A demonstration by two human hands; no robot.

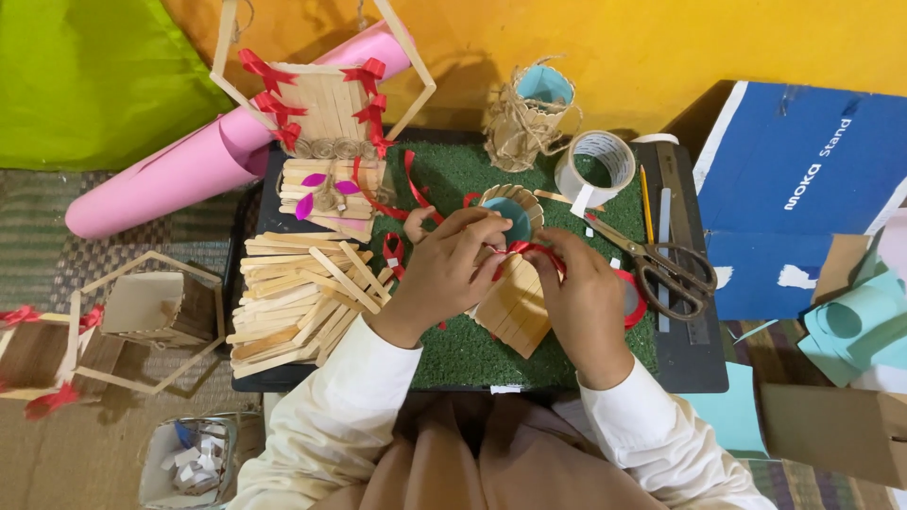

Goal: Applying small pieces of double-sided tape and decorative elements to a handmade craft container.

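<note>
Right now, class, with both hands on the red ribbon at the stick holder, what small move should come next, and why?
Probably draw the red ribbon snug. Both the left hand and right hand pinch it at the rim of the stick holder, and it looks slack, not yet knotted.

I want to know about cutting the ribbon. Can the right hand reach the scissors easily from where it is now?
Probably yes. The scissors lie on the mat just beside the right hand, with nothing between them. But its fingers now pinch the red ribbon, so it must release that first.
</note>
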